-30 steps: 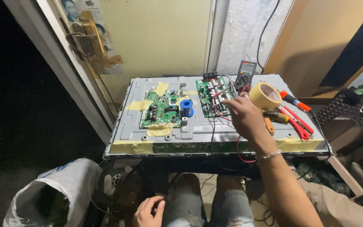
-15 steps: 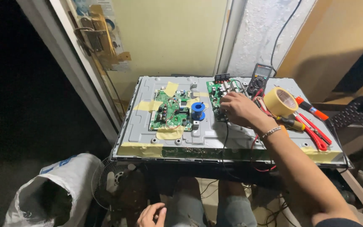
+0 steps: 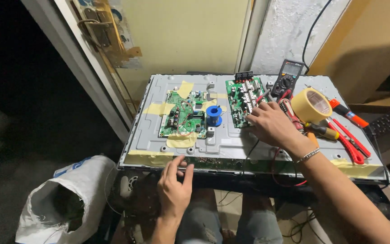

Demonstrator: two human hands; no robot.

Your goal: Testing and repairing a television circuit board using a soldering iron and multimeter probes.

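The right hand (image 3: 271,124) is resting palm-down w/ fingers spread loosely, gripping nothing, fingertips touching the near edge of the right-hand green circuit board (image 3: 244,100) on the grey metal back panel (image 3: 231,142) of a flat screen lying face-down. The left hand (image 3: 173,187) is hanging open, fingers splayed, just at the panel's near edge, also holding nothing. Main risk as I'm judging it: bare fingers are sitting on a power-type board w/ big components, so if any charge is left in it, a shock or a short is possible; can't tell from here whether it's unplugged. Red and black meter leads (image 3: 290,97) are trailing from the multimeter (image 3: 287,79) right under the wrist, so a hand shift could be snagging them and dragging the meter or a probe tip across the board. The roll of yellow tape (image 3: 311,106) is leaning on the screwdriver (image 3: 321,131) and red pliers (image 3: 346,138) close to the forearm; an elbow nudge could be sending them off the right side. The blue solder spool (image 3: 213,116) is standing loose between the two boards, beside the left board (image 3: 183,114), and could be rolling onto either. The panel itself is overhanging the person's knees, and the left hand pushing up at the edge could be tipping it. Lighting is dim at the left, where a white sack (image 3: 64,199) is sitting on the floor.
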